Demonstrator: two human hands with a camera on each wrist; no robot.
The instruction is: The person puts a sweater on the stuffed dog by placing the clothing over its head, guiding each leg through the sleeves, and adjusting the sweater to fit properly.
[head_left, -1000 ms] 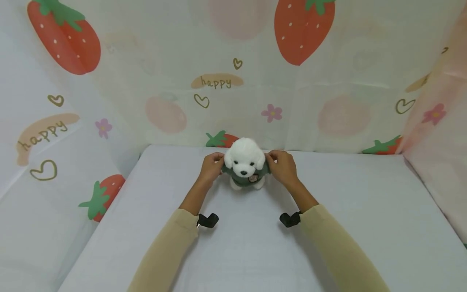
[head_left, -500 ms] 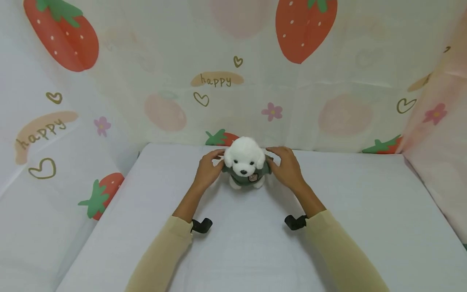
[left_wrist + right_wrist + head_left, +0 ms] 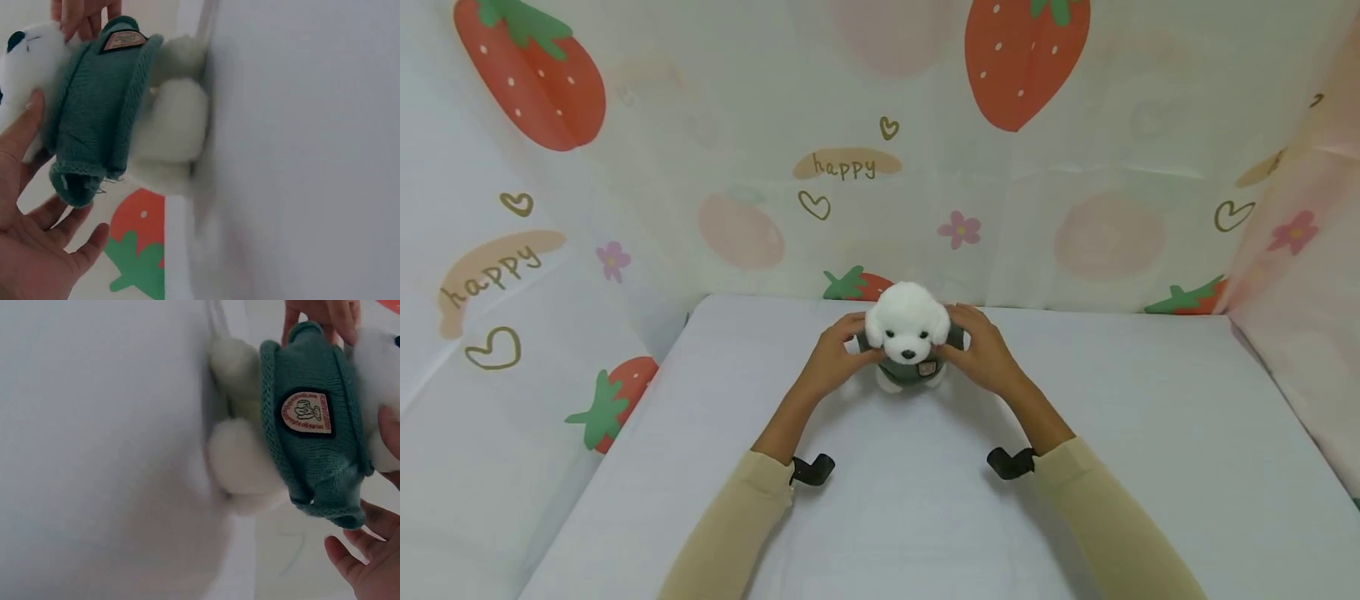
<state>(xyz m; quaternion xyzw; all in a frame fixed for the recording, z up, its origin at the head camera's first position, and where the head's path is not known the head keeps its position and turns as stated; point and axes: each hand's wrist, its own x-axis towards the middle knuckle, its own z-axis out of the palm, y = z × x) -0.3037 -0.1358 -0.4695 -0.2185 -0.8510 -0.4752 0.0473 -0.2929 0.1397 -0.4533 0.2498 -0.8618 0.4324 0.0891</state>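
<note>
Plush dog (image 3: 909,337), one; one green sweater (image 3: 94,119); left hand (image 3: 835,358), right hand (image 3: 988,354) both grip head (image 3: 907,310).

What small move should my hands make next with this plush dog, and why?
Probably curl the left hand and right hand gently inward to steady the plush dog: the thumbs lie at the front of its head, but some fingers on each hand spread loosely.

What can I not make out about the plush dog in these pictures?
- Back of the plush dog: hidden by its front in all three views.
- Part of the face: cut off by the picture edge in both wrist views.
- Lettering on the badge: too small in the head view.
</note>
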